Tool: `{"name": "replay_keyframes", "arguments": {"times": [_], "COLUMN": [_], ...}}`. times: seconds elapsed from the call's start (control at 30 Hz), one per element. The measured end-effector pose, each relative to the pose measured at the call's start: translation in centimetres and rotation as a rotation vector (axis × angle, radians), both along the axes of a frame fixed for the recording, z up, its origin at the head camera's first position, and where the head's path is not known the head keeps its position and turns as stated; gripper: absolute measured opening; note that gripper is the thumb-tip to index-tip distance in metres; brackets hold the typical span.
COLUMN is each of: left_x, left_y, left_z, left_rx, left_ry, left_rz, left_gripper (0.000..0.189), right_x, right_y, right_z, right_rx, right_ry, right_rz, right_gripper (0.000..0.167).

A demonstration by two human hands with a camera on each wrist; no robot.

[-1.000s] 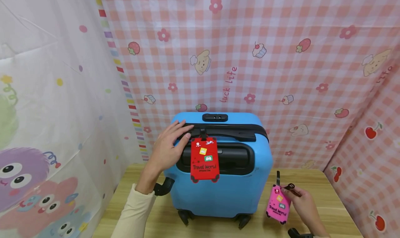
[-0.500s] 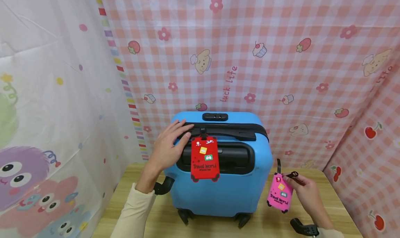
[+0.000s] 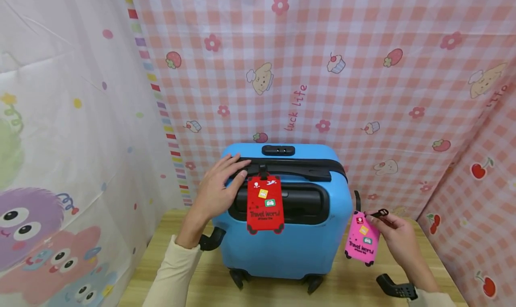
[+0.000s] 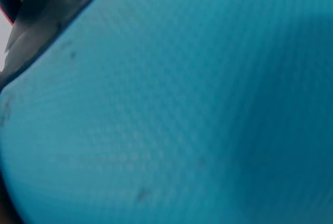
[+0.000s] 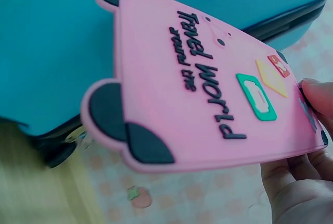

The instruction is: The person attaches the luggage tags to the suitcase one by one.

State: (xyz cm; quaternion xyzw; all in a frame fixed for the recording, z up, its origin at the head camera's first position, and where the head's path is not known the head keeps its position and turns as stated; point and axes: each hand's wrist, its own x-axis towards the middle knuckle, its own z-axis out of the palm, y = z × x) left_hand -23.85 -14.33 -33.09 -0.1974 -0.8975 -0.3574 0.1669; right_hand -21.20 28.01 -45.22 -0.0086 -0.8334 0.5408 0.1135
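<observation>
A blue suitcase stands upright on black wheels on the wooden tabletop. The left hand rests on its top left edge, fingers nearly straight and slightly spread, by the left end of the black handle; it grips nothing. From that handle a red tag hangs by a short black strap, in front of the suitcase's dark recess. Just to the right of the suitcase, the right hand pinches a pink tag near its top between thumb and fingers, holding it above the tabletop with its printed face showing. A black strip sticks up from the pink tag's top, and a black buckle shows by the fingers. A checked cloth hangs behind.
</observation>
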Motion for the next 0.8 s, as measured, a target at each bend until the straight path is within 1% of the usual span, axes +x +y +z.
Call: {"name": "replay_keyframes", "arguments": {"times": [0.13,0.3,0.4,0.5,0.57,0.8], "left_x": [0.0,0.1,0.1,0.1,0.1,0.1], "left_y": [0.1,0.1,0.1,0.1,0.1,0.1], "left_z": [0.0,0.0,0.0,0.0,0.0,0.0], "left_rx": [0.009,0.009,0.004,0.001,0.001,0.005], "left_ry": [-0.001,-0.003,-0.006,-0.007,-0.006,-0.006], "left_rz": [-0.003,0.003,0.008,0.01,0.009,0.006], "left_gripper": [0.04,0.04,0.04,0.04,0.04,0.04], "right_x": [0.1,0.5,0.6,0.8,0.9,1.0], "right_y": [-0.2,-0.6,-0.9,-1.2,-1.4,-1.6], "right_z": [1.0,2.3,3.3,4.3,5.0,6.7], "right_rx": [-0.04,-0.173,-0.26,-0.316,-0.341,-0.363], "right_ry": [0.088,0.146,0.196,0.23,0.244,0.279], "right_rz": [0.04,0.094,0.131,0.17,0.192,0.227], "right_gripper": [0.036,0.026,0.018,0.017,0.017,0.018]}}
